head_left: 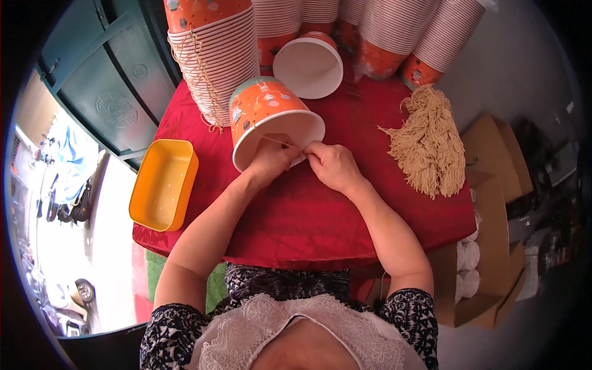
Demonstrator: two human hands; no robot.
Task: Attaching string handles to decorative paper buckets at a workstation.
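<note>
An orange paper bucket [266, 102] with a pale green base lies on its side on the red-covered table, its white mouth tilted toward me. A thin beige cord [270, 139] runs across the mouth to its near right rim. My left hand [269, 161] reaches into the mouth with bent fingers closed on the cord. Just outside the rim, my right hand [333, 165] pinches the cord at the same spot, thumb and index together. Both fingertips nearly meet there; the cord's end is too small to make out.
A tall stack of paper buckets [217, 74], cords hanging down it, stands behind on the left. Another bucket [308, 66] lies behind mine. More stacks [394, 31] line the back. A beige cord bundle [430, 145] lies right, a yellow plastic tub [187, 192] left. Cardboard boxes [493, 216] stand beyond the table.
</note>
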